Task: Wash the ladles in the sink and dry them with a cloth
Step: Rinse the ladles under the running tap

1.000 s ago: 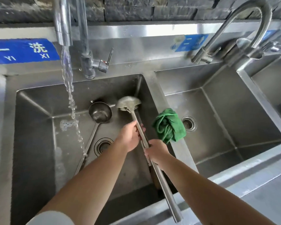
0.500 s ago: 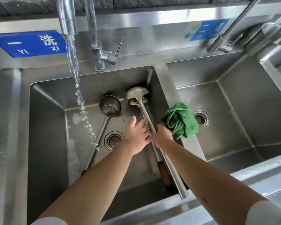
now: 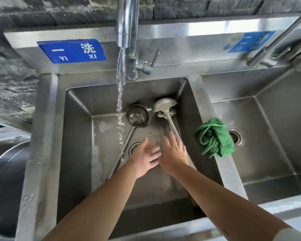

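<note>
Two steel ladles lie in the left sink basin [image 3: 76, 136]. One ladle [image 3: 137, 116] lies bowl-up on the basin floor, its handle running down left past the drain. The other ladle [image 3: 164, 106] leans bowl-down against the far right corner, its handle passing under my right hand [image 3: 175, 153]. My left hand [image 3: 144, 157] hovers over the drain with fingers spread, holding nothing. My right hand is also open, fingers spread just above the handle. A crumpled green cloth [image 3: 215, 138] sits on the divider between the basins.
Water runs from the tap [image 3: 126, 32] into the left basin, landing left of my hands. A second basin [image 3: 268, 136] with its own drain and faucet [image 3: 274, 46] lies to the right. A large metal pot rim [image 3: 5, 157] shows at the far left.
Both hands let go of the right ladle's handle and opened; that ladle now rests in the basin. The camera view shifted so the left basin sits centred.
</note>
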### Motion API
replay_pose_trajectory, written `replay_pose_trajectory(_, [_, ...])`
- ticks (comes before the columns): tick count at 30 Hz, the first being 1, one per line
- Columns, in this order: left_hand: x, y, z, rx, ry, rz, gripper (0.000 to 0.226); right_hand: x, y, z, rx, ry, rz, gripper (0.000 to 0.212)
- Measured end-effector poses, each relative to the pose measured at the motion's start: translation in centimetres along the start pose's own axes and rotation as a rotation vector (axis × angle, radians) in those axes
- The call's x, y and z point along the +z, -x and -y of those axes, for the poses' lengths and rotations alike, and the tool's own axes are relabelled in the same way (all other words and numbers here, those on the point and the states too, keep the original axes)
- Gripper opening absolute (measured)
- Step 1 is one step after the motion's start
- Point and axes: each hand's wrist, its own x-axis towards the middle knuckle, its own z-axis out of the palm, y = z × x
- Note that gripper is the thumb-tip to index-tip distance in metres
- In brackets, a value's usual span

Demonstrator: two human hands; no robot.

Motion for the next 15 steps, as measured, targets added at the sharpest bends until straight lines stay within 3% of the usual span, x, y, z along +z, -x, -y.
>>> replay_pose_trajectory(8, [-10.4, 2.6, -0.8, 0.034, -0.142, -0.356, 0.037, 5.8, -2.6, 5.5, -0.092, 0.064, 0.203, 0.055])
replay_pose_trajectory(13, [-14.3, 1.3, -0.9, 0.111, -0.318, -0.532, 0.031, 9.7, -6.3, 8.2, -0.045, 0.071, 0.323, 0.062])
replay_pose_trajectory(15, [-15.4, 0.2, -1.2, 0.127, -0.461, -0.575, 0.045, 12.4, -8.6, 8.2, 0.031, 0.02, 0.357, 0.061])
